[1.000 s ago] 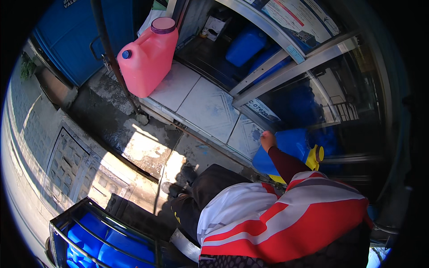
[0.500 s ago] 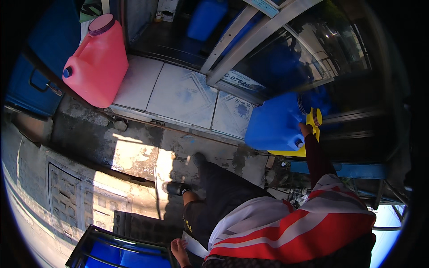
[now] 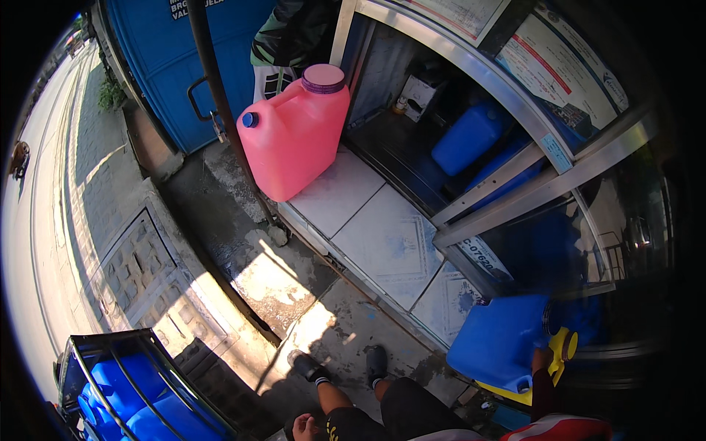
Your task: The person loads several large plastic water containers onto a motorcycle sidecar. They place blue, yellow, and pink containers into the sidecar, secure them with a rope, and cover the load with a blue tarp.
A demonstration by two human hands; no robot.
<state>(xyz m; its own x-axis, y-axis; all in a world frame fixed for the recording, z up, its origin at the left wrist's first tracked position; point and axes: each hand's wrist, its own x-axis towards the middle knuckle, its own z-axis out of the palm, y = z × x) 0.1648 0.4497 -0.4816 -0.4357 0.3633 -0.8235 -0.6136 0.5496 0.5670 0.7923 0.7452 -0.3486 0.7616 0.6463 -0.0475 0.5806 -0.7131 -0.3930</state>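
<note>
Compared with half a second earlier, more of the roadway (image 3: 48, 242) is shown at left, while the right hand (image 3: 543, 359) is still held at the blue jug (image 3: 494, 342), rested on the tiled ledge (image 3: 386, 242) beside a yellow jug (image 3: 565, 349). The hands are kept well apart, the left hand (image 3: 303, 426) lowered by the thigh (image 3: 353, 426); whether either is closed cannot be told. Blue containers (image 3: 123, 386) are held in a dark-framed cart (image 3: 110, 336).

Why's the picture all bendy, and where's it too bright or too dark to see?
In the head view, the fisheye lens bows the metal door frame; in the head view, sunlight whitens a patch of ground; also in the head view, shade dims the right hand at the blue jug.
</note>
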